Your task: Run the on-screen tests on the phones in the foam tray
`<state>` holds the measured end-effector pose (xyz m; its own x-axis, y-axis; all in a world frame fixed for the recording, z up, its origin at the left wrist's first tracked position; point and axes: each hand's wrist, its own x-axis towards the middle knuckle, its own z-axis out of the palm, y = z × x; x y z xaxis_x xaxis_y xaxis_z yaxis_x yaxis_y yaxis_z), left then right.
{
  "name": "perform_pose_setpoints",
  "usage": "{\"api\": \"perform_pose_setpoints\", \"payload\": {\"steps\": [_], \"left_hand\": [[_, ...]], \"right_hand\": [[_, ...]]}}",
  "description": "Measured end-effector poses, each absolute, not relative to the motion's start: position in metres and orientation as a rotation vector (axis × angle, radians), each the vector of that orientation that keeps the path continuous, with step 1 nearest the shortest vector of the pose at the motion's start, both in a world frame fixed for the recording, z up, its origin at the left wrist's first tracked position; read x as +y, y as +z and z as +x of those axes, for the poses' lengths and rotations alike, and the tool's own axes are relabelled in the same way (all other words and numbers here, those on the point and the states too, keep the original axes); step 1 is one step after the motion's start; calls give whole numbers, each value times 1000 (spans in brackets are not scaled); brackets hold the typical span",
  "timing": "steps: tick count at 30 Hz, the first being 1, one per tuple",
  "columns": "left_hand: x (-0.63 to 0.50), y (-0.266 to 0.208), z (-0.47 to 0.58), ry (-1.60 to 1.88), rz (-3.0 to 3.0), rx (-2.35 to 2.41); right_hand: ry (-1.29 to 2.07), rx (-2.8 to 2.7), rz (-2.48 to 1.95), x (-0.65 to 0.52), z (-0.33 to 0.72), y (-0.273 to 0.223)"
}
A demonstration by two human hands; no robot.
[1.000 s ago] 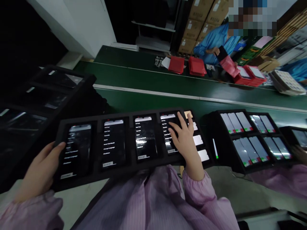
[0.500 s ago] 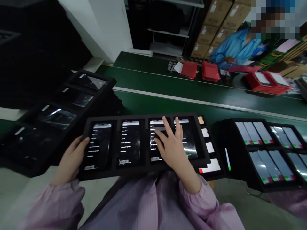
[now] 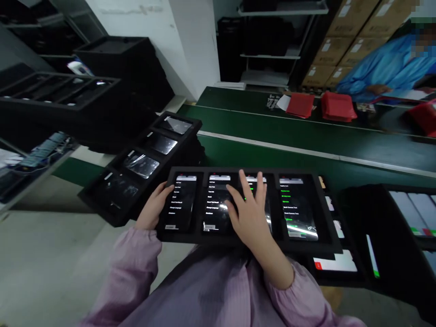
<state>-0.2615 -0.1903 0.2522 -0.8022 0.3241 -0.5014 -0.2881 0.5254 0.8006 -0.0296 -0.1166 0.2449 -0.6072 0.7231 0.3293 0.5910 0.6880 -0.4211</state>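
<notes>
A black foam tray (image 3: pixel 200 206) holds several phones in a row with lit screens. My left hand (image 3: pixel 152 209) grips its left end, thumb on the rim and the other fingers mostly hidden. My right hand (image 3: pixel 250 218) is open above the tray, fingers spread. Its index fingertip is at the right edge of the second phone from the left (image 3: pixel 214 204), which shows a white text menu. Beside it, the leftmost phone (image 3: pixel 184 204) shows a similar menu. The hand largely covers the third phone (image 3: pixel 251 180). Green and white lines fill the rightmost phone (image 3: pixel 296 204).
Another tray of dark-screened phones (image 3: pixel 141 164) lies at the left. A lit white phone (image 3: pixel 335 262) sits in a tray partly under mine. At the right stands a black tray of grey-screened phones (image 3: pixel 407 209). Red packets (image 3: pixel 299 105) and a blue-clad person (image 3: pixel 374 75) are across the green bench.
My view has swung left, so the bench appears farther right. My right hand has shifted one phone leftward along the tray. The third phone now shows green text. My left hand keeps its grip.
</notes>
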Motion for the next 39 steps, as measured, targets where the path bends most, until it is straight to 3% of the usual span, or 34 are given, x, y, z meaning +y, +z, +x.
{"api": "perform_pose_setpoints", "payload": {"steps": [10,22,39], "left_hand": [[-192,245,-265,1298,70,2159],[-227,223,-264,1191,392,2334],[-222,230,-258,1265,275,2321]], "right_hand": [[503,-2044,-877,-127,-1,245],[854,-2506,-929,-136,-20,239],[676,-2705,-1089,-127,-49,248]]}}
